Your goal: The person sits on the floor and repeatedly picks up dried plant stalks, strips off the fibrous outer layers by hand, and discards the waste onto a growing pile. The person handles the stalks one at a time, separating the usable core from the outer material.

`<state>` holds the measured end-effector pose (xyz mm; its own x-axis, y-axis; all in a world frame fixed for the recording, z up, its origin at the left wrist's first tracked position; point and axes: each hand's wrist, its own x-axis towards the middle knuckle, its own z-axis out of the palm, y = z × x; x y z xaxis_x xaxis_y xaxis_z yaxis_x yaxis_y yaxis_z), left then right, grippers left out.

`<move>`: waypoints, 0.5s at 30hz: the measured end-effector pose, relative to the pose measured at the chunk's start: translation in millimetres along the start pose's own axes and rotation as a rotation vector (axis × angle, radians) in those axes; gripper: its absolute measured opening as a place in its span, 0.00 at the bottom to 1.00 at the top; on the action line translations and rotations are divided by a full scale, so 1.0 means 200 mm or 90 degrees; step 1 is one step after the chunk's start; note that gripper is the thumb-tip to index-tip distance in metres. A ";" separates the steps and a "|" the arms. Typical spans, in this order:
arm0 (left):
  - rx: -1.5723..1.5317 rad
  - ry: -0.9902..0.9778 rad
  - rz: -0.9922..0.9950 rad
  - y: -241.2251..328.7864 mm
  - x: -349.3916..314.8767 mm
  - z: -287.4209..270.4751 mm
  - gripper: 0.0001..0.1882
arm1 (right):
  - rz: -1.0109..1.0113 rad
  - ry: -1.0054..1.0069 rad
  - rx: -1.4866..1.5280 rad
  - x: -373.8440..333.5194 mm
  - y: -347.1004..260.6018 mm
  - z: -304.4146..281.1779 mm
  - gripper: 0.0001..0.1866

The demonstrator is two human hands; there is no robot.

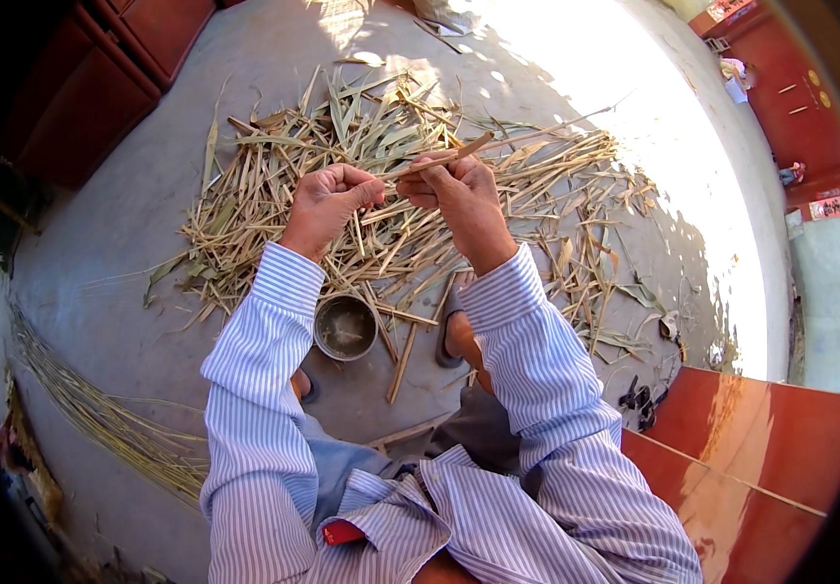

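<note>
Both of my hands are raised over a heap of dry stalks and leaves [274,195] on the floor. My right hand [469,206] is closed around a dry reed stalk [459,154], with its thumb and fingers pinching it. A flat tan piece of sheath sticks up past the fingers, and a long thin stem runs off to the right. At the stalk's left end, my left hand [330,206] is closed with thumb and forefinger pinched together. The stalk's tip meets those fingers. Below the left hand stands a round metal bowl [346,328] with murky liquid in it.
A bundle of long thin stems [113,423] lies on the floor at the left. Dark red furniture [89,92] stands at the far left. Red panels [731,438] lie at the lower right. My sandalled feet [454,336] are beside the bowl.
</note>
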<state>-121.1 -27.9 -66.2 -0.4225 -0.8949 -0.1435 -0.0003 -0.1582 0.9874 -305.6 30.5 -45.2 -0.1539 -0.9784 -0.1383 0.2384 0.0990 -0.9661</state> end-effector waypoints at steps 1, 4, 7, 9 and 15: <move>-0.008 0.012 -0.001 0.00 0.00 0.00 0.07 | 0.001 -0.004 -0.008 0.00 -0.01 0.01 0.11; -0.026 0.055 0.016 -0.01 -0.02 0.02 0.08 | -0.001 -0.013 0.019 0.00 -0.01 0.01 0.12; -0.010 0.138 0.117 -0.03 0.00 -0.02 0.09 | 0.018 0.021 0.033 0.01 0.00 -0.01 0.14; 0.020 0.199 0.218 0.01 0.02 -0.13 0.09 | 0.027 0.052 0.021 0.02 -0.01 -0.07 0.15; 0.191 0.408 0.205 0.06 0.02 -0.53 0.13 | 0.022 0.098 0.019 0.02 -0.02 -0.18 0.17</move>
<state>-26.2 -77.9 -62.0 0.1637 -0.9587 0.2328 -0.2505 0.1878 0.9497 -341.0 32.5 -49.5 -0.2896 -0.9349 -0.2052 0.2738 0.1245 -0.9537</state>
